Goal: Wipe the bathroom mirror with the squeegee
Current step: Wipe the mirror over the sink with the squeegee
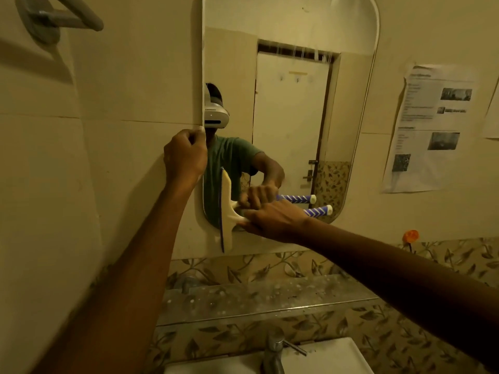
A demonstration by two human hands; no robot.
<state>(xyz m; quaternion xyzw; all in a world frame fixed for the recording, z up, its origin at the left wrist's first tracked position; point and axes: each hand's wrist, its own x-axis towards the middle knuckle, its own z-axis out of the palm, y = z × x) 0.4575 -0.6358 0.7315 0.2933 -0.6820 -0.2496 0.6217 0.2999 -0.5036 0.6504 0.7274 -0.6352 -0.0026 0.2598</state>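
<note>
The bathroom mirror (291,109) is a tall rounded panel on the tiled wall. My right hand (272,221) grips the squeegee (228,220) by its handle, whose blue-and-white striped end (318,211) sticks out to the right. The cream head with its dark blade stands upright against the mirror's lower left corner and overlaps the frame below. My left hand (186,155) is closed on the mirror's left edge at mid height. The glass reflects a person, the squeegee and a door.
A glass shelf (270,300) runs below the mirror. Under it are a chrome tap (274,352) and a white basin (332,357). Printed sheets (429,128) hang on the wall at right. A grey towel holder (54,17) sits at top left, an orange hook (410,236) at right.
</note>
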